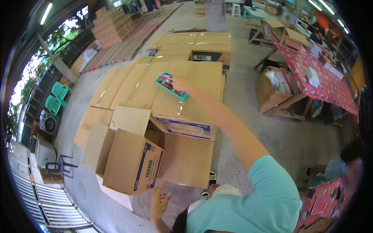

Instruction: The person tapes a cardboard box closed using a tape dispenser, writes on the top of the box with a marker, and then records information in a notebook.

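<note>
My right hand [178, 84] reaches far forward over a small teal plastic basket [183, 97] on top of the taped cartons. Its fingers are closed among the small tools and bits inside; what they grip is hidden. Low in front of me, my left hand [158, 202] hangs with fingers loosely apart and nothing in it. Just beyond that hand is a cardboard box [128, 163] with its flaps open, tilted and printed with a blue band. It leans against the stacked cartons [190, 77].
A table with a red patterned cloth [299, 70] stands at the right, with an open carton [272, 93] of bags beside it. Far left are green plastic chairs [58, 93] and a front-loading washer [48, 122]. Stacked cartons [110, 29] sit near wooden pallets. Another person sits at the lower right.
</note>
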The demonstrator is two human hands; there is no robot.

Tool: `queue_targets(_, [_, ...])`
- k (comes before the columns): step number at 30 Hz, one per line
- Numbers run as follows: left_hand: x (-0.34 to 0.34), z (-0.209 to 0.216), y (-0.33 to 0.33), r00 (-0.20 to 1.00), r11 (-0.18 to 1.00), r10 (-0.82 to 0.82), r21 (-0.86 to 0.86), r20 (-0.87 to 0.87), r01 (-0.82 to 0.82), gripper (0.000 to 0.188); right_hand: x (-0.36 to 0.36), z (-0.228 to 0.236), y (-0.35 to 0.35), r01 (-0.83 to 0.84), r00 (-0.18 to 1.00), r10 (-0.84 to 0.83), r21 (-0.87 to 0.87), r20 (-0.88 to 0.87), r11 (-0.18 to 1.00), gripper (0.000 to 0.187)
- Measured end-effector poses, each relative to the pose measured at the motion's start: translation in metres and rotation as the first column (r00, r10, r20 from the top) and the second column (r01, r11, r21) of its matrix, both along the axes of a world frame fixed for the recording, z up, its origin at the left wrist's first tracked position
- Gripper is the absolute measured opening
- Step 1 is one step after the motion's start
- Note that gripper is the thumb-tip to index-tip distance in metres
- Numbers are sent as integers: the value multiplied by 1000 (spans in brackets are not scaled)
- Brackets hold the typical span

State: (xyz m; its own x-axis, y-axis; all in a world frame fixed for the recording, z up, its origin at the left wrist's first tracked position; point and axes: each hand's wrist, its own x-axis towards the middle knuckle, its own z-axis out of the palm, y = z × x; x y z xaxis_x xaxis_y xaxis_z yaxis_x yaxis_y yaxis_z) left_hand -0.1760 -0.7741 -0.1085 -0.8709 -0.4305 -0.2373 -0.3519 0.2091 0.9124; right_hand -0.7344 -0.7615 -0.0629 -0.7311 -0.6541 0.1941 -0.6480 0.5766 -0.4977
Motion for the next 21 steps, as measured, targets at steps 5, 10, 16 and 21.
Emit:
queue_targets(5, [-19,15,-6,972,961,-232,-157,-20,227,54,63,51,41,75,989,20,-626,144,776,36])
queue_targets(10, [-52,11,29,672,768,-635,-406,-382,495,41,174,37,177,96,891,427,-983,156,159,40])
queue_targets(16, [-97,28,54,818,775,-565,-272,106,571,57,384,-2,359,356,857,195,-821,477,446,35])
queue_targets(21, [-118,58,183,670,695,-719,-214,-186,686,60,603,-127,499,848,522,-532,-476,667,235,30])
